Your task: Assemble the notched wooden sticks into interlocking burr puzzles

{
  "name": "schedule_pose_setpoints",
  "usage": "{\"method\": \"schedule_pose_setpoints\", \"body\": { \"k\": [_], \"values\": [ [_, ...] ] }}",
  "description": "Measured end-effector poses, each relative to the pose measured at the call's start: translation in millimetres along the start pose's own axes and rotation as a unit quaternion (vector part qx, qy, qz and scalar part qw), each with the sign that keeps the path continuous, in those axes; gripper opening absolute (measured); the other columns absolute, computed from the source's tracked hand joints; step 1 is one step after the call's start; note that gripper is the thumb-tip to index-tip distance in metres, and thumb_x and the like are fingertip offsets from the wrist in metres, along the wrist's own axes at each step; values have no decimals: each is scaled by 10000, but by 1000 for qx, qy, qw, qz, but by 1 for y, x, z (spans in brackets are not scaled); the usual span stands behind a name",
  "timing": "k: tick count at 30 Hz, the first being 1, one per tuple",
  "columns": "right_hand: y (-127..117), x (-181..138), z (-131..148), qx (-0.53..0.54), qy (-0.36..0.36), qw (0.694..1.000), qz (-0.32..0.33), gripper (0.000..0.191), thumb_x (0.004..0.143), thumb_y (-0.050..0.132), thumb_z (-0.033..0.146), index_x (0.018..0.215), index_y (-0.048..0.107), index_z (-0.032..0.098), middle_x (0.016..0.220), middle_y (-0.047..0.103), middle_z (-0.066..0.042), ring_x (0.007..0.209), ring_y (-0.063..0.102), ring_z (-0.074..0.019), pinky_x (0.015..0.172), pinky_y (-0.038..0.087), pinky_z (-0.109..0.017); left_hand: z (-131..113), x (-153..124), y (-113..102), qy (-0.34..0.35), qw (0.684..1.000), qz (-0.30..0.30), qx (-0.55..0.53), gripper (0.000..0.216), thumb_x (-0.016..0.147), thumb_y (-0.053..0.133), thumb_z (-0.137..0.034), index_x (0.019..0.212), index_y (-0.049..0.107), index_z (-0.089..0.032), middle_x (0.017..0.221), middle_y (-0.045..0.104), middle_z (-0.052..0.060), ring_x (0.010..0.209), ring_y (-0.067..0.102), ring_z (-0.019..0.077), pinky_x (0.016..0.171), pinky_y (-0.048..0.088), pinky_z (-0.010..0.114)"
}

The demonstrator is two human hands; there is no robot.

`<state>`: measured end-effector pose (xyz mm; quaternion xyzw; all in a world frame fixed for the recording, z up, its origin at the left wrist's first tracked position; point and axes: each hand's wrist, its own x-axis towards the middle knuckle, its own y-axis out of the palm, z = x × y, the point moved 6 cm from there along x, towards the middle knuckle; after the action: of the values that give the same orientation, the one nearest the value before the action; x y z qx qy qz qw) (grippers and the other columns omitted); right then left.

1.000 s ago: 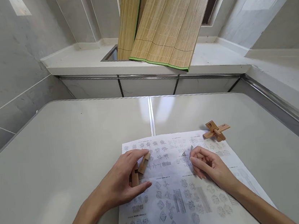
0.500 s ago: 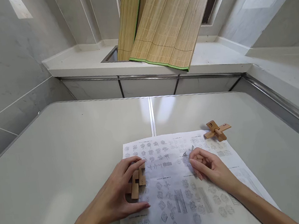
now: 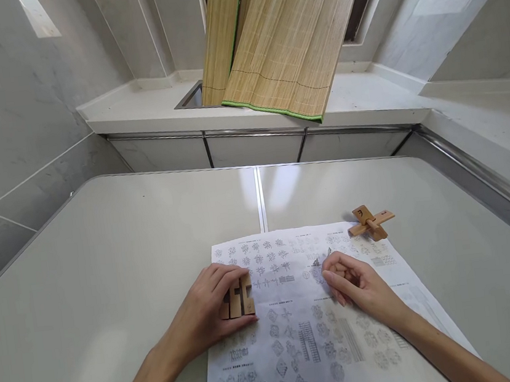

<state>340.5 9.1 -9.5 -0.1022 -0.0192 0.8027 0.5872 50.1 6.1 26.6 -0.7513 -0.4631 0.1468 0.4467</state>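
My left hand (image 3: 207, 308) is closed around several notched wooden puzzle pieces (image 3: 236, 302), with the fingers along their far ends and the thumb along the near ends. The pieces lie side by side at the left part of a printed instruction sheet (image 3: 292, 310); the palm hides some of them. My right hand (image 3: 357, 284) rests on the sheet with its fingers curled and thumb against the forefinger. Whether anything is pinched there is hidden. Beyond it, at the sheet's upper right corner, sits a cross of interlocked wooden pieces (image 3: 370, 222) with black marks.
The sheet lies on a pale folding table (image 3: 150, 247) with a metal seam (image 3: 260, 199) down its middle. Behind the table is a white ledge (image 3: 143, 115) with a bamboo mat (image 3: 284, 51) hanging over it. Grey tiled walls (image 3: 5, 91) stand around.
My left hand has closed in on the wooden pieces, and they now lie straight and even, where before they were staggered and tilted. The right hand and the wooden cross have stayed put.
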Motion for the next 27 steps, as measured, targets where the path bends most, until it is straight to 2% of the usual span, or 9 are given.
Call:
{"method": "schedule_pose_setpoints", "body": {
  "k": [5, 10, 15, 17, 20, 22, 24, 25, 27],
  "values": [
    [1, 0, 1, 1, -4, 1000, 0, 356, 1003, 626, 568, 890, 623, 230, 561, 539, 40, 533, 460, -149, 566, 399, -291, -7, 19, 5, 5, 1000, -15, -21, 640, 813, 845, -509, 1355, 604, -266, 1271, 714, 108, 1145, 662, 322, 1022, 530, 496],
    [3, 1, 3, 8, -2, 1000, 9, 353, 1013, 618, 562, 914, 625, 223, 569, 555, 42, 542, 489, -148, 578, 405, -286, -39, 51, 25, 35, 996, 8, -82, 689, 800, 850, -558, 1359, 604, -238, 1272, 709, 132, 1176, 635, 337, 1051, 486, 500],
    [1, 5, -4, 90, -3, 995, 53, 403, 1038, 542, 606, 991, 618, 213, 688, 650, 6, 488, 536, -132, 525, 420, -274, -74, 80, 50, 86, 984, 8, -156, 722, 795, 843, -590, 1387, 610, -248, 1305, 702, 146, 1200, 626, 344, 1065, 463, 493],
    [-3, 6, -8, 103, -5, 993, 66, 415, 1033, 540, 621, 1023, 615, 213, 712, 661, 8, 457, 527, -117, 520, 423, -269, -84, 87, 58, 112, 980, 12, -166, 702, 825, 821, -582, 1406, 607, -251, 1316, 707, 143, 1213, 625, 342, 1074, 455, 489],
    [-7, 6, -11, 115, 2, 991, 63, 370, 1012, 609, 592, 1039, 609, 223, 640, 612, 47, 438, 504, -109, 533, 421, -260, -90, 93, 64, 118, 975, 22, -189, 663, 831, 819, -569, 1383, 634, -252, 1299, 720, 140, 1225, 617, 350, 1092, 447, 499],
    [-9, 6, -11, 140, 16, 988, 55, 340, 999, 643, 569, 1020, 613, 231, 629, 598, 51, 469, 512, -119, 547, 427, -258, -88, 95, 64, 94, 966, 20, -239, 685, 780, 864, -562, 1354, 653, -257, 1286, 722, 137, 1224, 613, 355, 1093, 455, 504],
    [-10, 7, -10, 179, 34, 983, 39, 342, 977, 672, 568, 988, 620, 231, 667, 617, 30, 533, 529, -135, 560, 432, -257, -80, 95, 63, 28, 945, 7, -326, 730, 708, 918, -555, 1325, 664, -260, 1287, 714, 132, 1196, 625, 346, 1058, 488, 483],
    [-10, 7, -9, 197, 43, 979, 30, 354, 961, 688, 576, 965, 623, 228, 682, 624, 19, 554, 525, -140, 553, 427, -255, -74, 95, 64, -19, 924, 2, -381, 724, 707, 917, -562, 1314, 667, -257, 1297, 707, 131, 1173, 638, 334, 1033, 505, 464],
    [-11, 8, -10, 226, 56, 973, 14, 383, 932, 713, 590, 913, 621, 219, 694, 626, 3, 553, 488, -137, 517, 401, -245, -61, 93, 68, -109, 860, -5, -498, 668, 790, 834, -622, 1310, 668, -237, 1333, 690, 135, 1128, 664, 301, 991, 523, 419]
  ]
}}
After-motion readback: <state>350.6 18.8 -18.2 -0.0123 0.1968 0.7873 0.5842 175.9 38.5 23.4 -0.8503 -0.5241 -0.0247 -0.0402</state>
